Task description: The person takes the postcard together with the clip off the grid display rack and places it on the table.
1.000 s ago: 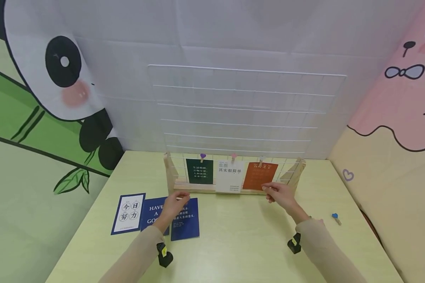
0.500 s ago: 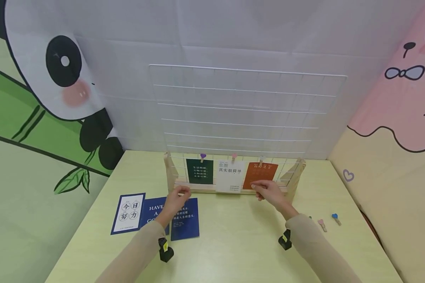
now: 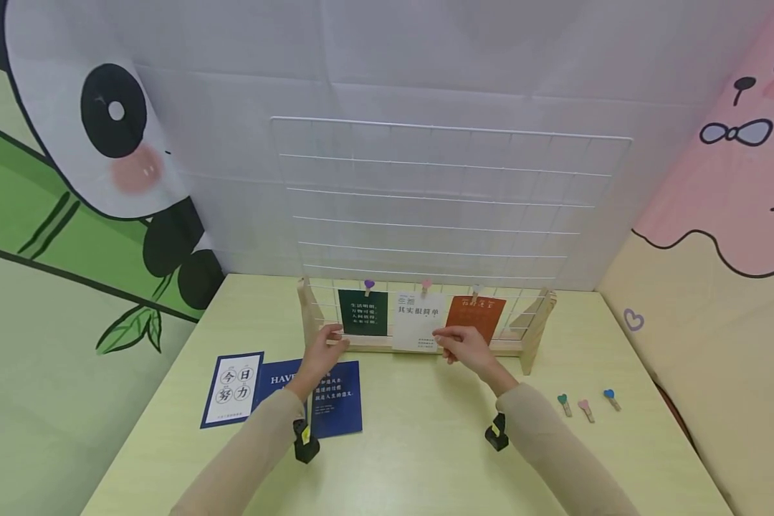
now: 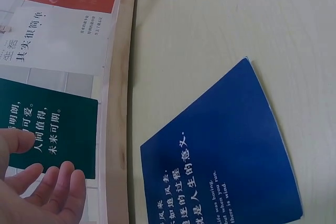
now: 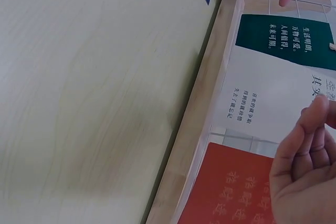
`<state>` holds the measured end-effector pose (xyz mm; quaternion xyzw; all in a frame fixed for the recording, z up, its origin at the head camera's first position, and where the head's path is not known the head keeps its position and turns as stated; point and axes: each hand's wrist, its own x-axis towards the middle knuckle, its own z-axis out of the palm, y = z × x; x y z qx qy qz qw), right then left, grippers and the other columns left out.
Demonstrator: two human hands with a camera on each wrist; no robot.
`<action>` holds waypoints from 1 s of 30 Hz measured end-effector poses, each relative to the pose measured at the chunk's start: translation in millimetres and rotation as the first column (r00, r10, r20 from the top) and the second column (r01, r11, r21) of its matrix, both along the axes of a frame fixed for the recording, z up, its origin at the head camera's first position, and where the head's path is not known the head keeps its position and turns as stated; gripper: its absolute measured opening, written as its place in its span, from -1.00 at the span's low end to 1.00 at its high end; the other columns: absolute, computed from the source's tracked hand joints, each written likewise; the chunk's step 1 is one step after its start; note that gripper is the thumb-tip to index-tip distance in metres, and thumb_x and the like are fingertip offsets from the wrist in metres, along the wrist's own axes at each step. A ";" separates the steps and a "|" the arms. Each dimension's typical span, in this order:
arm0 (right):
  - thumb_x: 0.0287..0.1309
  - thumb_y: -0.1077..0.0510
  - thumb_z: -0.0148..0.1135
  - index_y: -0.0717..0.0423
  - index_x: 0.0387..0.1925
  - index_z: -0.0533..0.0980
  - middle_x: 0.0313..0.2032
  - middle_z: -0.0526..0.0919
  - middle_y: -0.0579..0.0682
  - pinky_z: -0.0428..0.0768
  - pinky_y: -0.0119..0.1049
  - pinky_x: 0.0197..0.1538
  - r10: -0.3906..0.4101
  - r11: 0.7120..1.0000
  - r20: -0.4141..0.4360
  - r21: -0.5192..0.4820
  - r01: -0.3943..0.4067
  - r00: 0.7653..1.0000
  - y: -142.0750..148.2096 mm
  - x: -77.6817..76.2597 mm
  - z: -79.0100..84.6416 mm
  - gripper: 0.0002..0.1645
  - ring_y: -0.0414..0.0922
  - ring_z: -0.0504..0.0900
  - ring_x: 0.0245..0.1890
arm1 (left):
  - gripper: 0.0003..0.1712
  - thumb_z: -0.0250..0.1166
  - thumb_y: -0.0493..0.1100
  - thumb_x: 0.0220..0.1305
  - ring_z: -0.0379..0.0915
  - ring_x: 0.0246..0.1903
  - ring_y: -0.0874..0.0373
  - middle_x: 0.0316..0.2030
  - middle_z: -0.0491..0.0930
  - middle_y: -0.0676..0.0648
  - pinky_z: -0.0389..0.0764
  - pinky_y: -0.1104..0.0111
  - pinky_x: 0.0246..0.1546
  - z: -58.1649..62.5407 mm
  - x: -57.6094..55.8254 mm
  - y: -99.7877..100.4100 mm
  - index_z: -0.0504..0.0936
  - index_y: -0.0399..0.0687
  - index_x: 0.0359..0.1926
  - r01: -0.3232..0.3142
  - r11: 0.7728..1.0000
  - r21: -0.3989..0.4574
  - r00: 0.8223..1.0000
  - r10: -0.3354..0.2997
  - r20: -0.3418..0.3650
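A green card [image 3: 363, 313], a white card [image 3: 417, 322] and an orange-red card [image 3: 480, 317] hang side by side on a white wire grid rack [image 3: 451, 204], each under a small heart clip. My left hand [image 3: 322, 356] is by the green card's lower left corner; in the left wrist view its fingers [image 4: 64, 187] are loosely bent, with nothing between them. My right hand [image 3: 471, 349] is in front of the lower right of the white card, covering part of the orange-red card. Its thumb and index finger are close together, with no object visible between them; whether they touch the card is unclear.
Several blue-toned cards lie at the table's left: a white one with a blue border [image 3: 232, 389], plus blue cards [image 3: 338, 401] partly behind the left arm. Green [image 3: 564, 404], pink [image 3: 586, 410] and blue [image 3: 612, 399] heart clips lie at the right. The rack has a wooden base [image 3: 537, 333].
My right hand has moved left, from the orange-red card to the white card, uncovering the clips on the table. My left hand has risen slightly towards the green card. The hanging cards stay put.
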<state>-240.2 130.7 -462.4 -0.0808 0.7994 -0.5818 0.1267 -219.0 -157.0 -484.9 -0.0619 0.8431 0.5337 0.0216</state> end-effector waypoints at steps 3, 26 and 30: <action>0.15 0.22 0.09 0.35 -0.09 0.48 -0.57 0.50 0.20 0.53 -0.26 -0.44 0.000 1.000 -0.002 0.009 0.000 1.000 -7.9 -0.1 1.3 -0.67 -0.14 0.43 -0.64 | -0.50 0.08 -0.17 0.25 0.35 -0.10 -0.09 -0.03 0.34 -0.26 0.46 0.13 -0.19 0.1 -3.0 0.7 0.24 -0.24 0.18 0.007 1.000 -0.004 1.000 -0.007 0.001; 0.18 0.16 0.07 0.28 -0.07 0.49 -0.57 0.47 0.06 0.53 -0.28 -0.40 0.058 0.998 -0.034 -0.010 -0.059 0.998 -55.4 -16.9 26.0 -0.66 -0.14 0.40 -0.60 | -0.46 0.09 -0.24 0.22 0.35 -0.13 -0.16 -0.06 0.33 -0.31 0.45 0.12 -0.20 3.1 -21.8 2.0 0.19 -0.29 0.20 -0.016 1.000 0.014 0.998 0.017 -0.059; 0.19 0.17 0.06 0.30 -0.04 0.46 -0.55 0.48 0.07 0.52 -0.37 -0.44 0.080 0.996 -0.057 -0.021 -0.082 0.995 -60.9 -21.1 31.4 -0.65 -0.15 0.42 -0.59 | -0.46 0.08 -0.23 0.23 0.35 -0.14 -0.15 -0.06 0.33 -0.30 0.44 0.12 -0.20 5.2 -22.0 3.1 0.19 -0.26 0.20 -0.020 1.000 0.012 0.998 0.021 -0.051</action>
